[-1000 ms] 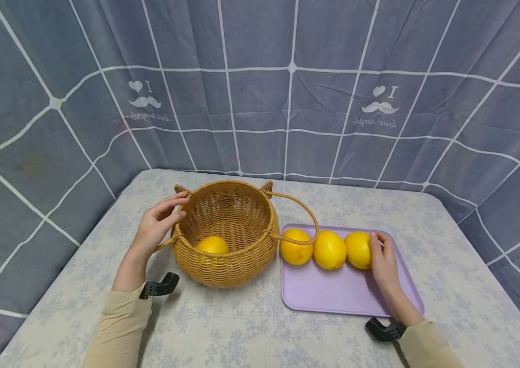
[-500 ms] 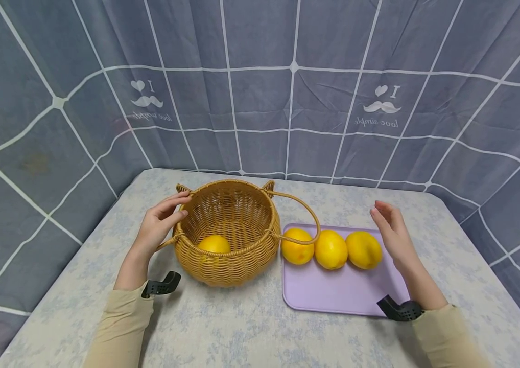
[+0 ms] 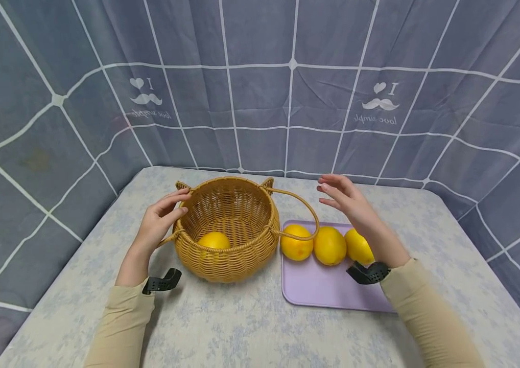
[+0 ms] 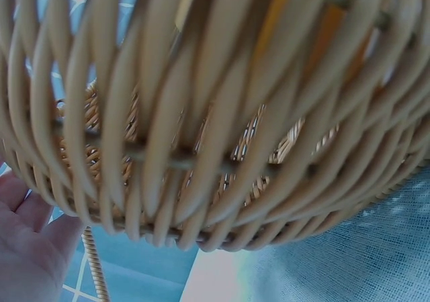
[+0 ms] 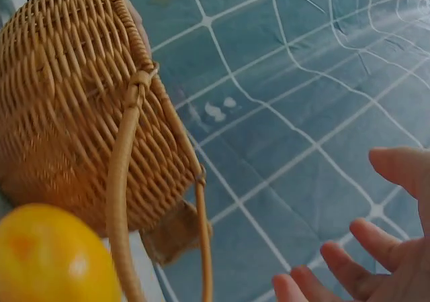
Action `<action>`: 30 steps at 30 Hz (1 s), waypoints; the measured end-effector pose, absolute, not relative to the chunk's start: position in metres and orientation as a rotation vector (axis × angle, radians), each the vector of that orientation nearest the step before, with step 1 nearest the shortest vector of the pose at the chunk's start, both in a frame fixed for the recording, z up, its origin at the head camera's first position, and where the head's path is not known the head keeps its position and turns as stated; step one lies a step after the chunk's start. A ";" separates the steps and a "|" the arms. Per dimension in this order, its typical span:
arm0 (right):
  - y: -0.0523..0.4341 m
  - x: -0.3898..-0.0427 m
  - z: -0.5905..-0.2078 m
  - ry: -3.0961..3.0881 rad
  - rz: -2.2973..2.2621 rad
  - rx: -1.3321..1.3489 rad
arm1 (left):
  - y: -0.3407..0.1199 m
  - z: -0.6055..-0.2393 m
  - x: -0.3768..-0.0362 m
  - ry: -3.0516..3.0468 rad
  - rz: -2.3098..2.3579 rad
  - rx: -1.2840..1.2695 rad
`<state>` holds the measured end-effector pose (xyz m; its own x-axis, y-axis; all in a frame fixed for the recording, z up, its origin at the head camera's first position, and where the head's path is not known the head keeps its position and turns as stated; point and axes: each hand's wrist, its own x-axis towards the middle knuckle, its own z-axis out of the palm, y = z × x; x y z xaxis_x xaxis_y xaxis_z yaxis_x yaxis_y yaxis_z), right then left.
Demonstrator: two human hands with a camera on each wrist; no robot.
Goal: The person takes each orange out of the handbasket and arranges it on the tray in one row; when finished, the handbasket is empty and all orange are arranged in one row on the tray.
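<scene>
A brown wicker basket (image 3: pixel 228 268) with two pointed ears stands left of centre, tipped so its mouth faces me. Inside lies one round yellow fruit (image 3: pixel 214 240). My left hand (image 3: pixel 159 220) rests on the basket's left rim, with extended fingers and thumb against the wicker. My right hand (image 3: pixel 349 204) hovers above the back of a lilac tray (image 3: pixel 324 291), fingers spread and holding nothing. Three yellow fruits stand in a row there: the left one (image 3: pixel 297 244), the middle one (image 3: pixel 330 246) and the right one (image 3: pixel 356 248), which my right forearm partly covers.
The basket's looped handle (image 3: pixel 312 209) sticks out to the right, over the left fruit on the tray. A pale floral cloth (image 3: pixel 223 322) covers the table. Blue-grey curtains (image 3: pixel 260 102) with white grid lines hang behind and at both sides.
My right hand has let go of the right fruit on the tray, drawn back to the right, then swung up and left toward the basket handle. My left hand has stayed on the rim.
</scene>
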<state>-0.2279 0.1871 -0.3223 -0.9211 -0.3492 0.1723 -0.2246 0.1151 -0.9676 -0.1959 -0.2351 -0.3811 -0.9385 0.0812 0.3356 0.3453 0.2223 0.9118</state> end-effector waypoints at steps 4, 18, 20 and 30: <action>0.166 -0.235 -0.317 2.184 -1.913 -0.666 | -0.236 -0.381 -0.196 -2.270 -1.793 -0.414; 0.101 -0.254 -0.298 1.989 -1.647 -0.852 | -0.235 -0.382 -0.195 -2.263 -1.798 -0.424; 0.093 -0.257 -0.296 1.975 -1.569 -0.886 | -0.235 -0.382 -0.195 -2.264 -1.796 -0.423; 0.050 -0.267 -0.281 1.954 -1.258 -1.027 | -0.234 -0.381 -0.196 -2.263 -1.781 -0.422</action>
